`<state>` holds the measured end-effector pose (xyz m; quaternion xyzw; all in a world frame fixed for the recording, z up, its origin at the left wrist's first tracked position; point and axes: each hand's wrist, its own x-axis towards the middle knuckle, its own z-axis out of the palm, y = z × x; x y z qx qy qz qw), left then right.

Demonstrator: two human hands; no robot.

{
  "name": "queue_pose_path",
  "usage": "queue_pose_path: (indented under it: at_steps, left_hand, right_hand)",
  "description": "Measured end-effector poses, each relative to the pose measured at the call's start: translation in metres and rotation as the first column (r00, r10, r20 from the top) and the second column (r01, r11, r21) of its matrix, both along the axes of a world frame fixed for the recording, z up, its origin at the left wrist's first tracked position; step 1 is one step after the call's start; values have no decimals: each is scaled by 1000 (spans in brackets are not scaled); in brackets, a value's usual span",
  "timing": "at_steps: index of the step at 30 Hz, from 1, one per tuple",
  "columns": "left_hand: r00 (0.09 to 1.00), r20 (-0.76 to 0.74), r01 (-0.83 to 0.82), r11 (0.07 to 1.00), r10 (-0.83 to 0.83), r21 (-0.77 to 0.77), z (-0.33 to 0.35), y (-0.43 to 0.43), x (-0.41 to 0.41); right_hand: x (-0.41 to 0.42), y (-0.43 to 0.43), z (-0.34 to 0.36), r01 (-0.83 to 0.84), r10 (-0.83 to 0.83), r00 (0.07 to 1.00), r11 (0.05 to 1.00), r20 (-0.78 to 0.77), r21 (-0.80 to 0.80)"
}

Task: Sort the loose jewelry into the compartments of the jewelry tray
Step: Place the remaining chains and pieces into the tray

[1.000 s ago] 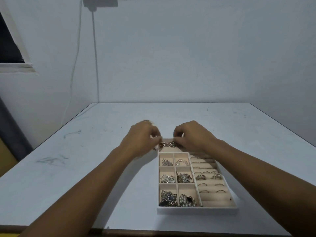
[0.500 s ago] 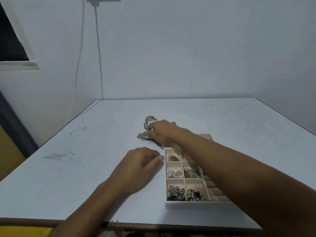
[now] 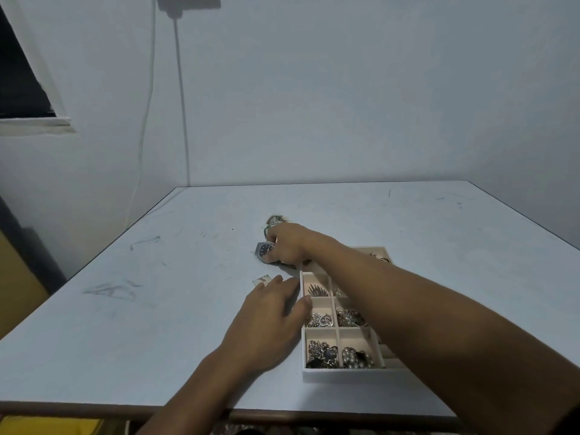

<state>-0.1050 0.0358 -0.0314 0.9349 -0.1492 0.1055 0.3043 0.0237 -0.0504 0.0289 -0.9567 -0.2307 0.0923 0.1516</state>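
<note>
A white jewelry tray with beige compartments sits on the table at the lower right; several compartments hold silver chains, beads and a leaf-shaped piece. My right hand reaches across the tray's far end and is closed on a wristwatch with a dark face, just left of the tray's far corner. A patterned bracelet lies just beyond that hand. My left hand rests flat on the table against the tray's left wall, fingers apart, holding nothing. A small pale piece lies at its fingertips. My right forearm hides the tray's right side.
The grey-white table has scuff marks on its left part. Its front edge runs along the bottom of the view. Walls stand close behind and to the left, with a cable hanging down the back wall.
Both hands left the tray's far compartment. My right hand moved left onto the watch and lifted its face up. My left hand dropped flat beside the tray and slid slightly forward.
</note>
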Motion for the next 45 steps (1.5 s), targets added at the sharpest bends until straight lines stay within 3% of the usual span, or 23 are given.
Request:
queue_pose_path:
  at_steps: [5,9,13,18,25,31,36,41,45]
  left_hand:
    - [999,21,31,999,-31,11,-2,2,1]
    - [999,-1,38,999,-38,21,-3,2,1]
    - [999,-21,34,999,-33,18,1,1,6]
    - [998,-9,61,992,-62,-110,7,-4,28]
    - [998,-58,3,998,1,67,11,-17,84]
    - [993,-110,50,995,-40,87,13,-20,100]
    - [991,-130,48,977,-21,207,26,-19,98]
    - [964,-266,66,959,9,274,42,-16,96]
    - [951,-300,68,895,75,441,51,-19,98]
  right_hand:
    - [4,-19,14,-19,0,995,984,105,177]
    - [-4,-61,37,-31,24,999,967,31,251]
    - [-17,-92,34,9,-2,999,985,-38,174]
    - [-31,-103,23,-10,18,992,998,-127,59]
    - [-31,-106,20,-30,40,992,996,-123,82]
    - [-30,-112,15,-32,39,993,997,-110,66]
    - [-35,-106,16,-9,9,1000,999,-7,-32]
    - [-38,-108,13,18,-12,998,994,59,-106]
    - [-36,-109,14,55,-46,997,990,68,-133]
